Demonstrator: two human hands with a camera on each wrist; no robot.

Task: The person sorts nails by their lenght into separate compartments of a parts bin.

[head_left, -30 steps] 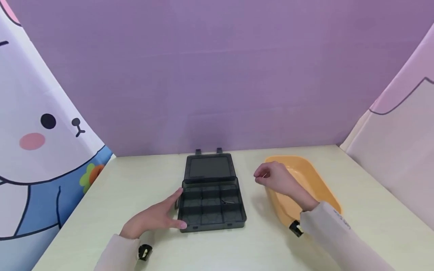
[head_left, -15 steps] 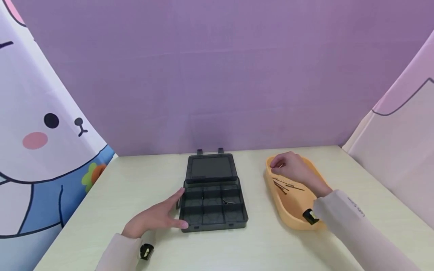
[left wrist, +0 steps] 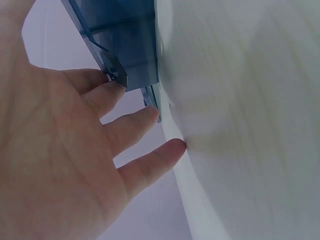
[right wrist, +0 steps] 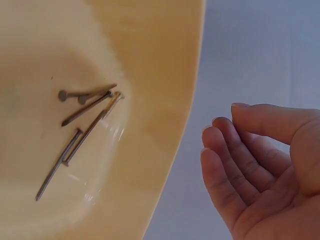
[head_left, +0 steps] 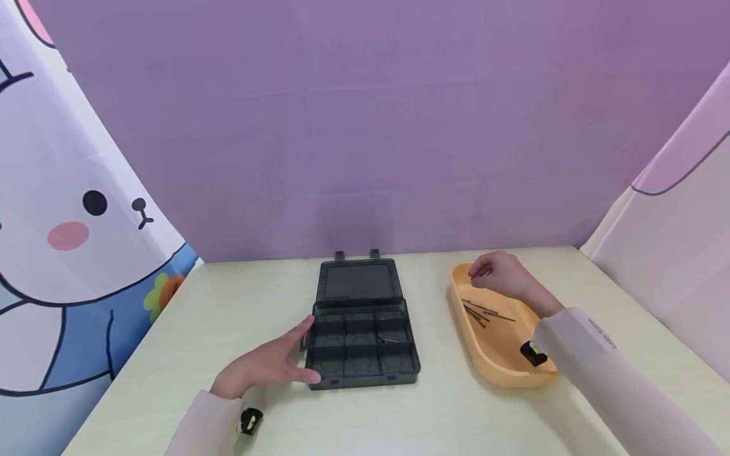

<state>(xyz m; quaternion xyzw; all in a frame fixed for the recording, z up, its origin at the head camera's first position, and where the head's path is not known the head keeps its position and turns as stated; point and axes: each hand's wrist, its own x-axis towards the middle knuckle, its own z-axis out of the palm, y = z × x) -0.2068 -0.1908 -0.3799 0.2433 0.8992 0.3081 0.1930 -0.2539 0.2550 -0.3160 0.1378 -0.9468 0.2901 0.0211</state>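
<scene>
A dark see-through organizer box [head_left: 371, 380] lies on the table with its lid tipped back. One thin metal piece [head_left: 389, 341] sits in a right-hand compartment. My left hand [head_left: 265, 364] rests against the box's left side, thumb at the front corner and fingers spread; in the left wrist view its fingertips meet a side clip [left wrist: 114, 66]. Above the far end of a yellow tray [head_left: 481, 362] is my right hand [head_left: 504, 275], loosely curled. Between its thumb and fingers [right wrist: 214, 162] nothing shows in the right wrist view. Several nails [right wrist: 85, 132] lie on the tray's bottom.
A purple cloth backdrop [head_left: 365, 126] rises behind the pale table [head_left: 410, 421]. Cartoon-printed cloth [head_left: 51, 266] stands along the left, and a pale pink and white panel [head_left: 684, 253] along the right.
My right hand has moved right, from between the box and the tray to over the tray's far end, uncovering the nails. The left hand stays at the box.
</scene>
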